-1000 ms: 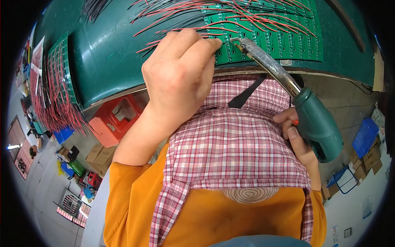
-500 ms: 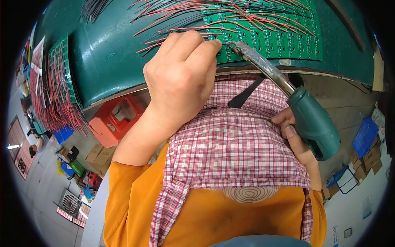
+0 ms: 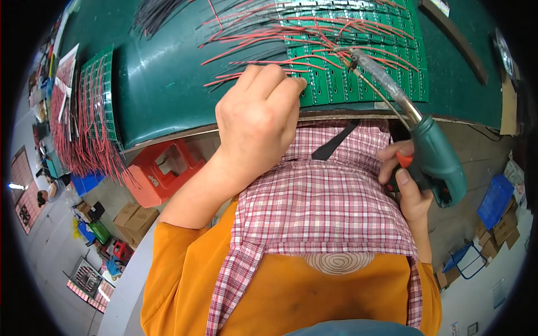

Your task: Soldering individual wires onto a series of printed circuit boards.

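The green circuit-board panel (image 3: pixel 386 87) is laid along the near edge of the bench (image 3: pixel 162 101), its far side cut off by the view's rim and much of its surface covered by thin red and black wires (image 3: pixel 246 38). Over its near left corner the left hand (image 3: pixel 260 115) is held knuckles up, its fingers drawn narrow, but whether a wire is pinched there cannot be told. By the right hand (image 3: pixel 412 193), partly masked, the smooth green-handled soldering iron (image 3: pixel 431 137) is gripped, its scuffed metal barrel slanted over the panel, any tip contact hard to make out.
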The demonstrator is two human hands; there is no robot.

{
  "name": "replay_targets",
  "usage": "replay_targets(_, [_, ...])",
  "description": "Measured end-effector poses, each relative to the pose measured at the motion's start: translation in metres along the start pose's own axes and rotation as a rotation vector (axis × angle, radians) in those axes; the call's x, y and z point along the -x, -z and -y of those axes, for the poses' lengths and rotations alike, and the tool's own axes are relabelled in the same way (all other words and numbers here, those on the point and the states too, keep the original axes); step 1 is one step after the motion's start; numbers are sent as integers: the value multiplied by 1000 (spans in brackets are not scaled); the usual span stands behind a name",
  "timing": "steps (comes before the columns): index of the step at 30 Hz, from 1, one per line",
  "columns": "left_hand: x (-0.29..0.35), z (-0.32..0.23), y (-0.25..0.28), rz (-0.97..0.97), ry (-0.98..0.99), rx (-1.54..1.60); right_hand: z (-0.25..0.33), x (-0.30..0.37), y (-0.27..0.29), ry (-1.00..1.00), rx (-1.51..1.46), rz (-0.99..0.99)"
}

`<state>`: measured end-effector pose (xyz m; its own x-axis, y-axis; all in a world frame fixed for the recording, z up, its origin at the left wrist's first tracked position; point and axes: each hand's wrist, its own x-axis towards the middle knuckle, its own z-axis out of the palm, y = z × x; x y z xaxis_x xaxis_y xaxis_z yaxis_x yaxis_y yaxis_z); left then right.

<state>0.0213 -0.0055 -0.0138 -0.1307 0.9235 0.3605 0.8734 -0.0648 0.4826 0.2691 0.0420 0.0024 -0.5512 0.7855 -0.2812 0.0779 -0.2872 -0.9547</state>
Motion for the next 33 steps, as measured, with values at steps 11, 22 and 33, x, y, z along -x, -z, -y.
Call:
replay_targets(11, [7,-3,1,-29,-7,8,7,-50,-5,151,-288,-100])
replay_targets(22, [-82,190,64,-235,249,-703,3,-28,1,213,-134,-184])
replay_targets(33, [-126,193,79,79,273,-617,-2,11,-21,323,-87,-398])
